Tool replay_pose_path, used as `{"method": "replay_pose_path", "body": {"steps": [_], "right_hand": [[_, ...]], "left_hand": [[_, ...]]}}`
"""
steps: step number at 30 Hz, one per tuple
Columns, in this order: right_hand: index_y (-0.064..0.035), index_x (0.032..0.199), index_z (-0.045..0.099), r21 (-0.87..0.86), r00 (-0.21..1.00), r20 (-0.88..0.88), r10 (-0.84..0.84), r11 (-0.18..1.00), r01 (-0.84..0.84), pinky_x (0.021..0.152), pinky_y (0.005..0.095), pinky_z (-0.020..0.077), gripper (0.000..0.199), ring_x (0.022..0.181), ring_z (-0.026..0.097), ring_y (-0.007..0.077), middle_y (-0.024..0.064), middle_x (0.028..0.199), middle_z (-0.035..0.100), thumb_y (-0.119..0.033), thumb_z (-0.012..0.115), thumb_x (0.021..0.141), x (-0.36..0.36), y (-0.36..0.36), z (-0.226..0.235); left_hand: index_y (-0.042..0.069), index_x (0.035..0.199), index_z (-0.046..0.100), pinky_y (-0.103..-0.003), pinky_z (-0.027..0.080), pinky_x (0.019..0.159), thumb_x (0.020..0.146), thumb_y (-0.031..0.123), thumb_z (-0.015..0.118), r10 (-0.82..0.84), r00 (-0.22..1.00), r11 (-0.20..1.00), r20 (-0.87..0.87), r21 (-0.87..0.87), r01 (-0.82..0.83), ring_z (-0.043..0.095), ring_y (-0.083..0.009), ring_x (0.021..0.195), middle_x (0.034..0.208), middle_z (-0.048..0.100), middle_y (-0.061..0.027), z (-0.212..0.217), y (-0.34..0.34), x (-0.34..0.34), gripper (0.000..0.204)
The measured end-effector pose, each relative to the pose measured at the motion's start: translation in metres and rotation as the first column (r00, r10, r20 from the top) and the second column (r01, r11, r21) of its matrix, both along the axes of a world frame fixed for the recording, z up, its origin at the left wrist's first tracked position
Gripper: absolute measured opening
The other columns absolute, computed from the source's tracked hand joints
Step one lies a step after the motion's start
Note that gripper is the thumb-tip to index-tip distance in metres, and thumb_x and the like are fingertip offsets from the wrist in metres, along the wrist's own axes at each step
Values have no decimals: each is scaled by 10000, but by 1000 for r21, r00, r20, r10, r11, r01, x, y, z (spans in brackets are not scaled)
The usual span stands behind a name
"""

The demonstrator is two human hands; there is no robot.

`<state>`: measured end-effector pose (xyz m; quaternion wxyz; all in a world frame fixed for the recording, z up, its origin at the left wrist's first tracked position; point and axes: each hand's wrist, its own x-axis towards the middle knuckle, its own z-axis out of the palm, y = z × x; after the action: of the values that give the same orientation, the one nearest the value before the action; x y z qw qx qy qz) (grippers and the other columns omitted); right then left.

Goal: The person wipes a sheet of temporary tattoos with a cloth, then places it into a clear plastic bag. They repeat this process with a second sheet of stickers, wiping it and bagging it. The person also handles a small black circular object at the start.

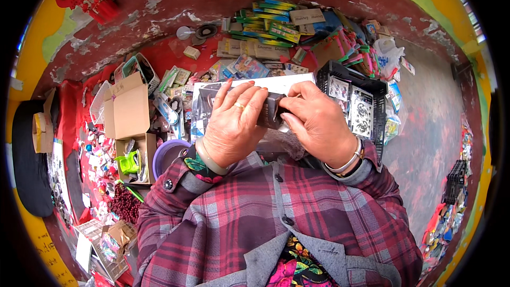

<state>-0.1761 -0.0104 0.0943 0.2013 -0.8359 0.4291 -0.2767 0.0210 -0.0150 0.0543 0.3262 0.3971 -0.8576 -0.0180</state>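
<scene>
- Clearly, the dark box (271,118) sits between both hands, in front of the plaid jacket (239,196) and over a white sheet (294,80); whether it rests on that, I can't tell from where I stand.
- The left hand (234,119) lies across the box, fingers nearly straight over its upper side. Its thumb is hidden, so I can't tell how firmly it grips; flat, steady pressure should serve better than a squeeze, since the sides may dent.
- The right hand (323,125) has thumb and bent fingers pinching the box's right end. I'd want that pinch small and close to the edge, with gentle force, lest something tear.
- A black crate (379,96) stands just beside the right wrist; best not to knock its rim.
</scene>
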Motion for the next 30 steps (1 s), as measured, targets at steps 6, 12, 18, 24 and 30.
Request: {"method": "replay_pose_path", "body": {"steps": [6, 12, 18, 24, 30], "right_hand": [[-50, 1116, 529, -13, 993, 56, 104, 995, -104, 833, 392, 462, 405, 988, 564, 360, 159, 1108, 524, 37, 604, 727, -2, -8, 18], [-39, 1089, 519, 77, 975, -217, 52, 996, -36, 733, 373, 482, 384, 841, 601, 352, 152, 933, 593, 22, 631, 727, -13, -8, 35], [1, 879, 581, 157, 997, 75, -20, 988, 9, 585, 251, 455, 129, 644, 594, 134, 78, 753, 598, 16, 647, 769, -18, -8, 41], [2, 849, 576, 193, 948, 304, -94, 981, 35, 590, 214, 431, 96, 639, 528, 50, 18, 717, 577, 19, 651, 792, 13, -9, 35], [-32, 846, 578, 40, 890, 445, -94, 996, 85, 561, 244, 434, 121, 621, 577, 148, 76, 744, 601, 21, 651, 767, 18, -12, 32]], "left_hand": [[28, 1205, 481, -479, 336, 1022, 561, 88, 732, 33, 992, 998, -126, 52, -27, 502, -311, 1134, 1161, 548, -125, -14, -5, 9, 694], [29, 1189, 507, -455, 363, 986, 559, 61, 740, 66, 975, 998, -213, 28, -61, 516, -329, 1106, 1129, 572, -133, -11, -2, 15, 672], [20, 1195, 513, -448, 372, 971, 551, 47, 745, 150, 963, 988, -223, 9, -152, 520, -337, 1095, 1116, 581, -148, -8, -1, 22, 684], [32, 1203, 510, -448, 352, 990, 552, 59, 749, 172, 959, 984, -226, -1, -177, 511, -331, 1115, 1124, 578, -143, -10, -2, 25, 693], [20, 1206, 501, -444, 352, 1002, 560, 44, 723, 174, 970, 984, -169, -5, -178, 512, -327, 1129, 1147, 571, -135, -3, 1, 39, 684]]}}
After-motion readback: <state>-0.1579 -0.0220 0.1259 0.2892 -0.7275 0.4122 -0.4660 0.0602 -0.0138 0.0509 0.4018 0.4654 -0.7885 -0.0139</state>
